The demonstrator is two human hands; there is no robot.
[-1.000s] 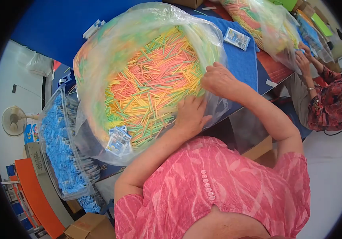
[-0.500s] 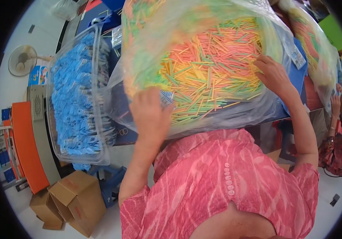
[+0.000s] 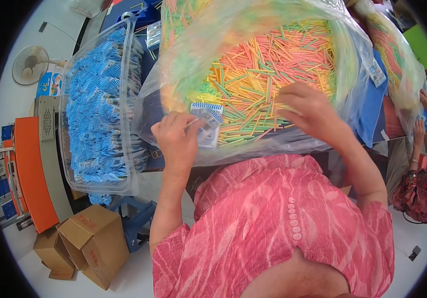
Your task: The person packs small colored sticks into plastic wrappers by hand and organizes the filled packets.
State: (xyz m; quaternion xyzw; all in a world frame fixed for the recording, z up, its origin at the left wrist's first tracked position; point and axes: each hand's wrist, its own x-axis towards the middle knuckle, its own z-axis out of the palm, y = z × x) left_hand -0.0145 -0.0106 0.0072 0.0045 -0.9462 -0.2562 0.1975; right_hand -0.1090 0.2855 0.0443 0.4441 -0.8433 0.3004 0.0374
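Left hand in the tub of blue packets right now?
No, the left hand is at the blue-and-white packets by the near edge of the bag of sticks, outside the tub.

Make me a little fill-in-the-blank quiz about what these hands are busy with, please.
1. The left hand is at a packet patterned white and ____.
2. The right hand is over pink, green and ____ sticks in a plastic bag.
3. The bin of packets is nearer the ____ hand.
4. The shirt nearest the camera is mostly ____.

Missing words: blue; yellow; left; pink.
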